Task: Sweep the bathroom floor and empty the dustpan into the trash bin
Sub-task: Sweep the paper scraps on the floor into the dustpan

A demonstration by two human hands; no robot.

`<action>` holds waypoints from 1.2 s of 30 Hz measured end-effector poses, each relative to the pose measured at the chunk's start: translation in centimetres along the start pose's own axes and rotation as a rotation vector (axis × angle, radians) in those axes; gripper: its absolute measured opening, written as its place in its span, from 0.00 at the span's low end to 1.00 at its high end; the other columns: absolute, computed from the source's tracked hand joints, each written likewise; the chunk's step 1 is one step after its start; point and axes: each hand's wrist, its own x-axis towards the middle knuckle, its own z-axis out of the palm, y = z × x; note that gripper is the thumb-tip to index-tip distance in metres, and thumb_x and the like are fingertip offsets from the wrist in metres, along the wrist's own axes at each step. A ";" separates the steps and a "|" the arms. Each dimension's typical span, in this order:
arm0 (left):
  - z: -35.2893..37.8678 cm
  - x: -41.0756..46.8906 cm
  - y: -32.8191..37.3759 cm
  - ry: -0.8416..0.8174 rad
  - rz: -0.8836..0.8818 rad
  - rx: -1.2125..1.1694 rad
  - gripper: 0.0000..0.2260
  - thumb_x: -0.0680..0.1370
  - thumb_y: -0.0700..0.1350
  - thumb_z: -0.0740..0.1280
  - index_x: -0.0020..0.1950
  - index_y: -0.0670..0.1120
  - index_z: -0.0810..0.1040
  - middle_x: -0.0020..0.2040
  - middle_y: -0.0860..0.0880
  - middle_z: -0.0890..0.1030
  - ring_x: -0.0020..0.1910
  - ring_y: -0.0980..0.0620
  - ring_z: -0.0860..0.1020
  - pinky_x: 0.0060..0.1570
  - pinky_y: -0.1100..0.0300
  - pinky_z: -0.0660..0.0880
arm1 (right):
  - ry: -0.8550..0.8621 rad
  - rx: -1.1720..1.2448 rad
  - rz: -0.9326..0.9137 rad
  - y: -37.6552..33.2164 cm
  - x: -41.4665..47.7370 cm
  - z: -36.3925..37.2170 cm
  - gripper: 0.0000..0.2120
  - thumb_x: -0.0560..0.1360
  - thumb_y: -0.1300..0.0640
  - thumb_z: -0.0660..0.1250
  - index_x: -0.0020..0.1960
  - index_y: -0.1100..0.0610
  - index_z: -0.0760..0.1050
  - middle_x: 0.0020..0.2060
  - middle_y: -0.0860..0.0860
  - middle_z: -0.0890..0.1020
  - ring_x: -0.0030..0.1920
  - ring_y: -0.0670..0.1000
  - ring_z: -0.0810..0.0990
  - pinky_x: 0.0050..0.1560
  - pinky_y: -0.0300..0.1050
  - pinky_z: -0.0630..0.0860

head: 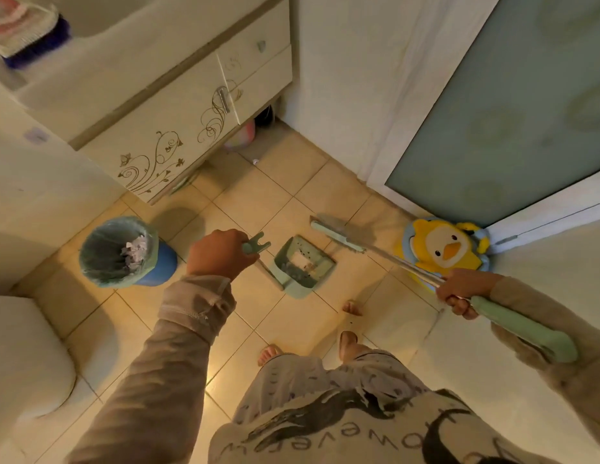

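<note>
My left hand (220,252) grips the top of the green dustpan handle. The dustpan (302,266) sits on the tiled floor below it, with dark dust and debris inside. My right hand (459,291) holds the metal shaft of the broom just above its green grip. The broom head (337,234) rests on the floor just beyond the dustpan's far right edge. A blue trash bin (121,252) with a green liner stands to the left of the dustpan and holds crumpled paper.
A decorated vanity cabinet (178,128) stands at the back left. A frosted glass door (513,105) fills the right. A yellow duck child's seat (446,246) lies by the door. The toilet (27,356) is at the near left. My bare feet (349,339) stand behind the dustpan.
</note>
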 end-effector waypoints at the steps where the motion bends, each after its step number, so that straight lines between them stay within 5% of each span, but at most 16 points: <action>1: -0.2 0.4 0.9 0.001 -0.017 0.001 0.13 0.76 0.54 0.65 0.56 0.49 0.80 0.50 0.47 0.83 0.50 0.47 0.80 0.49 0.56 0.76 | 0.029 -0.047 -0.015 -0.3 0.3 -1.4 0.22 0.77 0.68 0.56 0.25 0.58 0.59 0.10 0.50 0.64 0.10 0.44 0.64 0.18 0.27 0.62; 10: 0.8 1.5 7.2 0.009 -0.070 0.022 0.13 0.76 0.54 0.65 0.56 0.50 0.80 0.47 0.48 0.83 0.47 0.49 0.79 0.42 0.58 0.70 | 0.149 0.009 -0.188 -0.3 3.0 -9.0 0.07 0.68 0.61 0.65 0.32 0.59 0.70 0.24 0.51 0.73 0.24 0.49 0.70 0.27 0.37 0.67; 14: 1.9 0.9 8.2 0.012 -0.073 0.032 0.12 0.76 0.55 0.64 0.55 0.51 0.79 0.41 0.50 0.81 0.41 0.50 0.78 0.39 0.59 0.69 | 0.228 -0.016 -0.123 -1.0 6.1 -9.0 0.14 0.74 0.65 0.61 0.31 0.56 0.66 0.29 0.52 0.71 0.29 0.49 0.70 0.29 0.39 0.68; 17: 2.4 0.7 8.1 0.019 -0.085 0.017 0.12 0.77 0.55 0.63 0.54 0.51 0.79 0.38 0.52 0.78 0.37 0.53 0.73 0.38 0.60 0.67 | 0.146 -0.049 -0.087 -0.7 6.7 -8.1 0.15 0.74 0.68 0.60 0.31 0.58 0.65 0.15 0.50 0.74 0.18 0.48 0.75 0.18 0.34 0.69; 19: 2.4 0.8 8.0 0.011 -0.089 0.018 0.12 0.77 0.55 0.63 0.54 0.51 0.79 0.39 0.51 0.80 0.37 0.53 0.72 0.38 0.60 0.67 | 0.116 -0.007 -0.086 0.2 6.2 -7.6 0.13 0.74 0.70 0.60 0.33 0.59 0.66 0.09 0.48 0.71 0.10 0.42 0.70 0.12 0.29 0.66; 25: 1.8 1.9 8.9 -0.001 -0.056 0.022 0.13 0.77 0.54 0.63 0.56 0.50 0.79 0.44 0.49 0.82 0.42 0.50 0.78 0.40 0.59 0.68 | -0.012 -0.063 -0.084 1.6 3.6 -5.1 0.13 0.74 0.68 0.59 0.32 0.58 0.66 0.18 0.49 0.74 0.14 0.41 0.71 0.14 0.28 0.66; 31: 0.3 2.8 8.2 -0.029 -0.061 0.000 0.13 0.77 0.52 0.64 0.57 0.48 0.79 0.48 0.47 0.83 0.48 0.47 0.79 0.46 0.57 0.72 | -0.190 -0.145 0.023 2.7 2.4 -3.0 0.15 0.74 0.64 0.56 0.29 0.57 0.62 0.13 0.47 0.70 0.14 0.42 0.68 0.23 0.34 0.65; 36: 0.2 2.2 8.1 -0.054 -0.031 0.015 0.14 0.77 0.53 0.63 0.57 0.47 0.78 0.49 0.47 0.82 0.49 0.48 0.80 0.52 0.54 0.75 | -0.167 -0.159 0.069 2.7 2.2 -5.0 0.19 0.76 0.66 0.56 0.27 0.57 0.58 0.12 0.48 0.66 0.12 0.44 0.65 0.19 0.28 0.62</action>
